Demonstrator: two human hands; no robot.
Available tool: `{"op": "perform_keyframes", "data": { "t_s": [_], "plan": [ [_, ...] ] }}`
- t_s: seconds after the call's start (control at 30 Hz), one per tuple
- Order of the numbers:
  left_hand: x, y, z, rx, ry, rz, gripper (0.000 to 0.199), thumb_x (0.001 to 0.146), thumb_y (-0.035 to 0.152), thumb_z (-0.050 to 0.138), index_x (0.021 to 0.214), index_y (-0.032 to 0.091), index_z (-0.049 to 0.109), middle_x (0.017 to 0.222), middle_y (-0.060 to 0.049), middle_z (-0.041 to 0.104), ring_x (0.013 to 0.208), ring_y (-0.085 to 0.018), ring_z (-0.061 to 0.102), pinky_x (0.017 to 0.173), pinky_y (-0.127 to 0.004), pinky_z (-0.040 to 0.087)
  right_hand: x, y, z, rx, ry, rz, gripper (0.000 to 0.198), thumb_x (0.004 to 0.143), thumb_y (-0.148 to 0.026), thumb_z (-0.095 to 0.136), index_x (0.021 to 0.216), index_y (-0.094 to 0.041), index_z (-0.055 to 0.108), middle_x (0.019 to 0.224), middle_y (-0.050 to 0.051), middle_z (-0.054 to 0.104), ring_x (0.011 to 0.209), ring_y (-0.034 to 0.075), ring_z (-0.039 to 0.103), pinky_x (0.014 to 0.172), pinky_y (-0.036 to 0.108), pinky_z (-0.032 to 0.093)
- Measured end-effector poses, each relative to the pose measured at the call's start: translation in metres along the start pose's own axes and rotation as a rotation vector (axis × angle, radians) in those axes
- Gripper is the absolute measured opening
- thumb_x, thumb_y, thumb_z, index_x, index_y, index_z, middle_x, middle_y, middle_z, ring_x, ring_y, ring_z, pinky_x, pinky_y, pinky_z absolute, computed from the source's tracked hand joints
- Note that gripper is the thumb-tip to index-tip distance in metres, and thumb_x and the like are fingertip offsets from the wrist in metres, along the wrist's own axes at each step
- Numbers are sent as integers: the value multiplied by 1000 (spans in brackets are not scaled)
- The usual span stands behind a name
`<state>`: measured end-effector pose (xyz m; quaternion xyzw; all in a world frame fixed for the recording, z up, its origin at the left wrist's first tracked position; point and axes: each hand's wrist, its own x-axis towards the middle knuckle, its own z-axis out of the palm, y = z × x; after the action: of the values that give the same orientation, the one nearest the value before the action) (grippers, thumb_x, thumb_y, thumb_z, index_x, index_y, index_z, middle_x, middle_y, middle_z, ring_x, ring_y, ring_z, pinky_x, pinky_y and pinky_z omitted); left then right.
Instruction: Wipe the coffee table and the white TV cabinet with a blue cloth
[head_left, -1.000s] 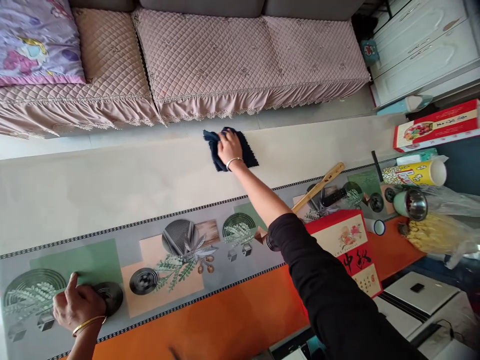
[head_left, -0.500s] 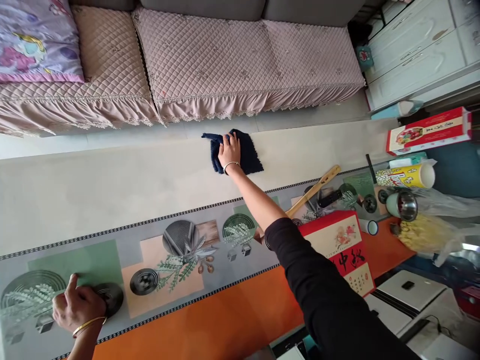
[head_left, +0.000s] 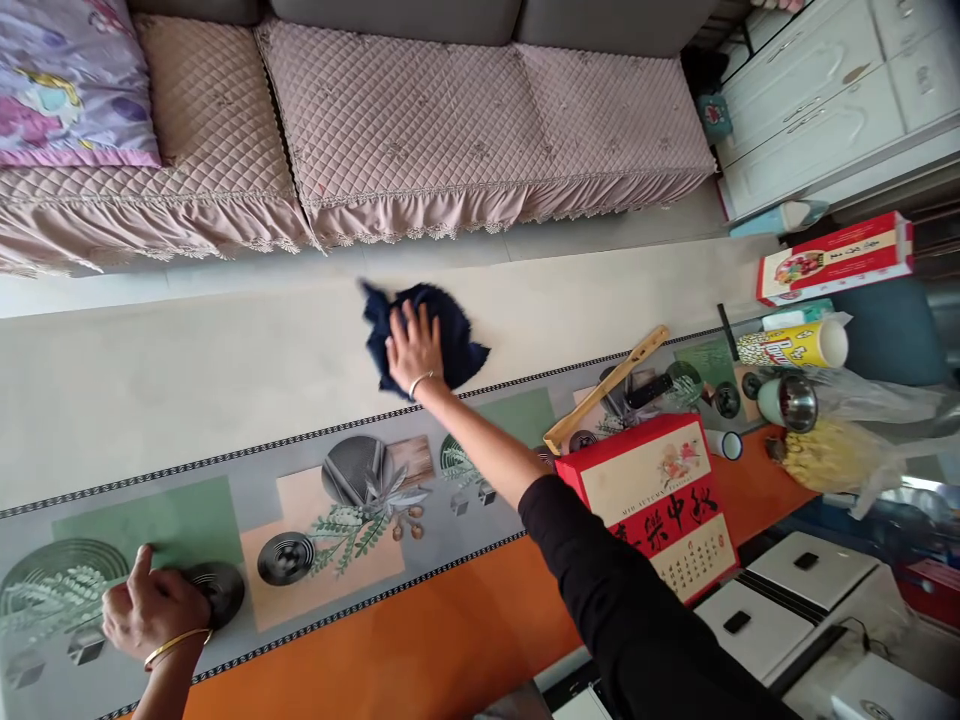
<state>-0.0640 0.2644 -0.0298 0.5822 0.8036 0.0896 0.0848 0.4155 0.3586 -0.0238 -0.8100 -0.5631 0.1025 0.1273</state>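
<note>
right hand (head_left: pixel 416 348) presses cloth (head_left: pixel 452 340), seemingly against table (head_left: pixel 187 385).

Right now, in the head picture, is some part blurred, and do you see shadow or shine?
In the head view, the dark blue cloth is smeared at its upper-left corner, perhaps by motion; same view, the left hand looks sharper, with a soft shadow near its fingers; also there, the orange surface has a dull sheen, no harsh glare.

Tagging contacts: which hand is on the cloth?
The right hand, pale bracelet, spread on the dark cloth; the left hand, gold bracelet, is on the patterned runner.
</note>
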Motion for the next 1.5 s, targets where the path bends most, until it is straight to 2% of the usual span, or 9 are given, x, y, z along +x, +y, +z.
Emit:
{"op": "perform_keyframes", "data": {
  "t_s": [0.07,0.13,0.33,0.53,0.73,0.87,1.07,1.3,1.5],
  "plan": [
    [-1,1,-2,23,17,30,64,87,41,42,146,29,61,80,-5,41,96,-38,57,92,-56,45,-47,-15,-2,51,-84,-125,58,106,-35,36,163,-24,34,175,4,22,163,31,14,133,54,12],
    [-2,0,-3,37,32,53,63,88,40,41,147,30,61,80,-6,43,95,-38,59,89,-55,47,-90,1,-11,65,-138,-149,58,105,-35,37,163,-30,34,174,-1,25,163,29,17,130,51,23],
    [-2,-8,1,26,48,121,65,86,37,42,150,38,56,78,-5,44,95,-39,59,84,-56,46,-147,144,-47,-110,12,277,57,104,-34,33,161,-28,40,172,3,32,161,33,23,125,53,33],
    [-1,-17,8,29,96,125,61,89,39,41,146,34,61,84,-7,48,94,-37,60,85,-52,47,-91,260,-69,-250,228,659,60,103,-33,29,161,-20,41,169,10,36,158,33,31,127,56,28],
    [-2,-24,13,41,134,141,61,89,38,41,148,37,59,91,-8,52,96,-36,61,85,-51,47,4,310,-79,-278,255,850,62,101,-25,27,161,-19,38,169,14,36,157,32,33,124,61,30],
    [0,-25,16,41,138,121,60,89,36,41,144,30,63,91,-8,51,91,-33,58,85,-50,47,61,279,-60,-314,239,731,58,103,-25,26,158,-16,43,167,18,38,155,32,36,123,61,33],
    [0,-19,14,43,102,118,56,91,34,44,139,19,67,90,-8,51,88,-29,54,86,-47,45,92,171,-24,-246,167,433,55,106,-31,26,156,-18,45,165,13,40,157,34,30,126,58,27],
    [-7,-16,9,42,21,115,53,102,36,35,143,17,63,98,-12,57,99,-29,53,92,-44,40,66,48,8,-161,138,222,56,106,-30,27,156,-11,42,166,19,37,159,32,25,127,59,24],
    [-8,-23,14,6,-21,136,49,103,32,37,143,19,62,100,-12,58,99,-28,52,90,-42,37,-6,-85,45,-12,15,-93,56,105,-33,34,155,-12,45,171,15,30,162,34,17,130,60,19]
  ]
}}
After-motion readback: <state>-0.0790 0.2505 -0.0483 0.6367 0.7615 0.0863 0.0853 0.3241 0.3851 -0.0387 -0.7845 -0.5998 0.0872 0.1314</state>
